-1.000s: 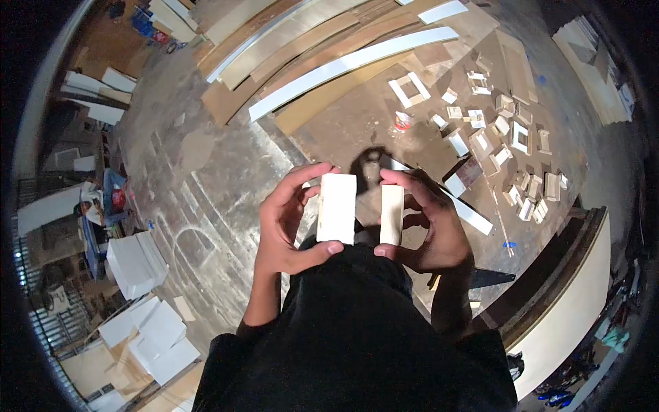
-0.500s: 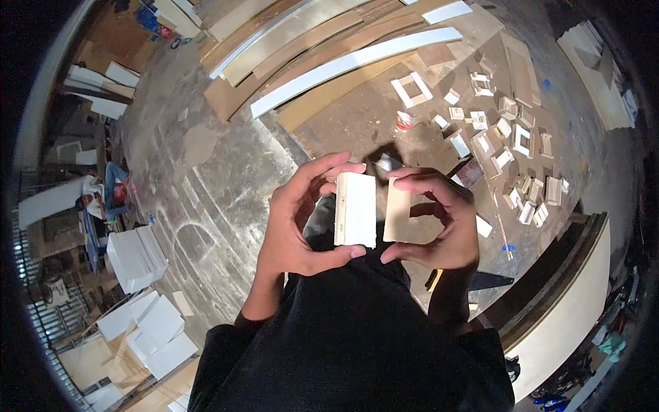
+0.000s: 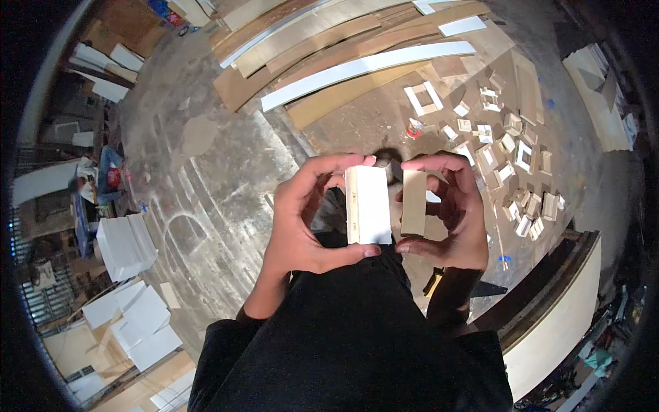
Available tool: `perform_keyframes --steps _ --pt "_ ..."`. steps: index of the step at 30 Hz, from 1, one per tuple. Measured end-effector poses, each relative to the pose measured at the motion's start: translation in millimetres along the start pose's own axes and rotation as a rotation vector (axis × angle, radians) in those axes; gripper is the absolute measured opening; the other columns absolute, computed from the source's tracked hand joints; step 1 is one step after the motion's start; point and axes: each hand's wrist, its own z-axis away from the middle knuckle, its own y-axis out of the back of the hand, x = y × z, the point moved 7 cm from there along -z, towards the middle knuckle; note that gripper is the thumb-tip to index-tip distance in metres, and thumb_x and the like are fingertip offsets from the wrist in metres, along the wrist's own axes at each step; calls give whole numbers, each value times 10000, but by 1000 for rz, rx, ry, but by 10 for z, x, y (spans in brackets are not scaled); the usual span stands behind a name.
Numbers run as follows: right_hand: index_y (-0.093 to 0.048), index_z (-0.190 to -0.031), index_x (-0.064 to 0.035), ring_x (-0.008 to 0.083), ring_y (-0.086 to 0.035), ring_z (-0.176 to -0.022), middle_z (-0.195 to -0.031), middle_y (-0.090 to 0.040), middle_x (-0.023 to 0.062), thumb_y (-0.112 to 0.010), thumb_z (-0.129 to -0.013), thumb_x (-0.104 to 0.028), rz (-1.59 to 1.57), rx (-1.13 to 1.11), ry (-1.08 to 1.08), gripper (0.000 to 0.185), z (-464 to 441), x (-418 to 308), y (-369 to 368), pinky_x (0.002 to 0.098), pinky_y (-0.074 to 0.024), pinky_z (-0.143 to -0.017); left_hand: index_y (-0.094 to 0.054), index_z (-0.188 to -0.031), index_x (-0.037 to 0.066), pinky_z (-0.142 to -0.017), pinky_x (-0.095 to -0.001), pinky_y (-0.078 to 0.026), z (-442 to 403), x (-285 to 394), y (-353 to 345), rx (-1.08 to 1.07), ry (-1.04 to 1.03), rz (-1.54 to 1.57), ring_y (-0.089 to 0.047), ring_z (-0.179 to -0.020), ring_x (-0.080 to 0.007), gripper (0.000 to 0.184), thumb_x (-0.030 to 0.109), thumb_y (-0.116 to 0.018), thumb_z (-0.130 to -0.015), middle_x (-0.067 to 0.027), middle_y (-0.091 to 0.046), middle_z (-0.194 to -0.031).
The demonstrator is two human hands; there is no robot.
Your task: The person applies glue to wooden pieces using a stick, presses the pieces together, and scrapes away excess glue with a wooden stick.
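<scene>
Between the thumb and fingers of my left hand (image 3: 298,213) is a small wooden block (image 3: 373,206) with a bright white face and a bare wood edge turned to the left. My right hand (image 3: 456,213) pinches a second piece, a thin tan wood block (image 3: 413,202), by its top and bottom ends. Both pieces stand upright side by side over my lap, with a narrow gap between them. The far sides of the two pieces are hidden from me.
Long boards (image 3: 371,72) lie across the floor ahead. Several small wooden frames and offcuts (image 3: 504,151) are scattered at the right. A saw (image 3: 489,289) rests by my right forearm, near a curved white panel (image 3: 556,323). Stacked white panels (image 3: 127,247) stand at left, near another person (image 3: 110,178).
Both hands and their blocks have shifted slightly right in view. The gap between the blocks looks a little wider, and the right block has turned, its face now darker.
</scene>
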Motion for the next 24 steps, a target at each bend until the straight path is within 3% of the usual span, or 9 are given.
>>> perform_keyframes --steps 3,7,9,13,15,19,20,21,24 --pt "-479 -1305 -52 181 -628 -1090 -1365 -505 100 -948 -553 -24 -4 -43 -1 887 -10 57 -3 339 -552 -898 -547 -1249 -39 -1038 -372 -441 41 17 60 -2 -18 -27 -578 -1222 -239 781 78 -917 -571 -224 -582 -1316" --pt "-509 -1270 -22 190 -597 -1141 -1377 -512 105 -986 -516 -113 46 -71 215 898 22 66 -25 365 -506 -979 -559 -1226 -27 -1035 -369 -443 71 26 114 -22 -51 8 -574 -1225 -239 765 69 -923 -560 -239 -571 -1334" --pt "-567 -1184 0 204 -596 -1069 -1304 -559 167 -1016 -437 -284 -119 232 29 916 98 150 0 350 -506 -883 -557 -1194 -14 -1041 -370 -435 71 61 126 -23 -59 24 -572 -1225 -243 741 67 -926 -555 -250 -563 -1342" --pt "-596 -1081 -17 216 -585 -1118 -1301 -564 183 -1015 -437 -272 -121 283 82 810 150 123 -50 355 -516 -888 -543 -1156 0 -1050 -369 -422 133 0 164 -5 -57 122 -567 -1229 -248 723 74 -932 -552 -255 -560 -1343" --pt "-604 -1012 -27 222 -562 -1190 -1328 -554 180 -1011 -457 -254 58 116 163 725 200 152 -136 376 -521 -920 -526 -1140 8 -1053 -375 -416 160 -5 175 -58 -86 85 -560 -1236 -250 710 65 -930 -560 -258 -554 -1346" --pt "-605 -1033 -11 253 -598 -1177 -1240 -615 170 -1015 -412 -296 264 -11 12 796 323 147 -265 366 -545 -898 -523 -1155 4 -1050 -380 -413 223 -38 215 -94 -64 164 -555 -1239 -252 698 59 -918 -582 -261 -542 -1354" --pt "-610 -1117 -54 192 -624 -1103 -1202 -644 105 -1013 -456 -242 274 -30 31 797 338 163 -271 322 -551 -848 -522 -1156 1 -1049 -385 -414 243 -49 232 -88 -53 204 -556 -1235 -253 690 54 -912 -591 -264 -538 -1354" --pt "-610 -1117 -54 192 -624 -1103 -1202 -644 105 -1013 -456 -242 276 -29 34 797 348 212 -300 322 -551 -848 -521 -1158 -2 -1047 -389 -414 264 -58 251 -80 -43 243 -558 -1231 -254 681 50 -907 -599 -266 -533 -1355" --pt "-576 -1047 -21 221 -658 -1012 -1149 -654 143 -995 -468 -422 -157 88 16 820 343 319 -293 340 -556 -852 -518 -1163 -12 -1048 -394 -416 314 -96 309 -50 -25 326 -564 -1218 -255 653 59 -890 -631 -271 -537 -1338"
